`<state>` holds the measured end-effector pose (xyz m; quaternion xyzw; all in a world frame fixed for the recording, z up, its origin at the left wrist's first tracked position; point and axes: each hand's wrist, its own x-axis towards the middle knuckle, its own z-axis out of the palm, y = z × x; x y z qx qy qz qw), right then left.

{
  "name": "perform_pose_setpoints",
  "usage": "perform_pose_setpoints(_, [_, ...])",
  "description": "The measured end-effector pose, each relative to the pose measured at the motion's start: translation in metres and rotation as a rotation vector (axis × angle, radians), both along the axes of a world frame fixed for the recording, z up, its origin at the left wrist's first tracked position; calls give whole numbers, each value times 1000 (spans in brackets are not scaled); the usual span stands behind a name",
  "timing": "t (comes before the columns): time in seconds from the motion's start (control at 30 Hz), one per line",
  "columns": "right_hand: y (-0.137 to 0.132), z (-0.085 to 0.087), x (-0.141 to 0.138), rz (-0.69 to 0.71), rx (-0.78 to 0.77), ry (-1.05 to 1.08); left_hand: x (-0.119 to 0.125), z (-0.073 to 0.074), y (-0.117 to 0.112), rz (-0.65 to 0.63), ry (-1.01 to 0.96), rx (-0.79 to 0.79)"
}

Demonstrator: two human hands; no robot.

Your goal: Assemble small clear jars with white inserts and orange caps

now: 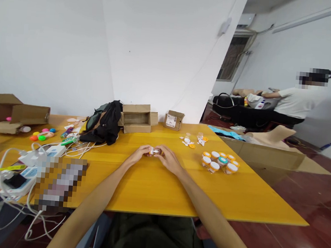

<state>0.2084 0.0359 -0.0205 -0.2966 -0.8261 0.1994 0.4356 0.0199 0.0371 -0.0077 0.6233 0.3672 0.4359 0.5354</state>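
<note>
Both my hands meet over the middle of the yellow table [153, 192]. My left hand [138, 154] and my right hand [169, 159] are closed with their fingertips pinched on a small clear container with an orange part [154, 151], held just above the tabletop. To the right stands a cluster of several small jars with orange, white and teal lids [220, 161]. Farther back lie loose lids and small white pieces [193, 141].
A black bag [104, 126] and open cardboard boxes [137, 118] sit at the back. Power strips and white cables [25, 166] crowd the left side, with coloured balls [41, 134] behind. A large cardboard sheet [267, 152] lies at the right. A person [297, 101] works in the far room.
</note>
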Motion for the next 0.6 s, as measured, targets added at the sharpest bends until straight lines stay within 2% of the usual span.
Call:
perform_pose_setpoints(0.13, [1, -1, 1, 20, 71, -11, 1, 0, 0, 3, 1, -4])
perform_pose_setpoints(0.23, [2, -2, 1, 17, 66, -11, 1, 0, 0, -1, -6, 2])
perform_pose_setpoints(0.6, [2, -4, -5, -6, -207, 30, 0, -2, 2, 9, 10, 2])
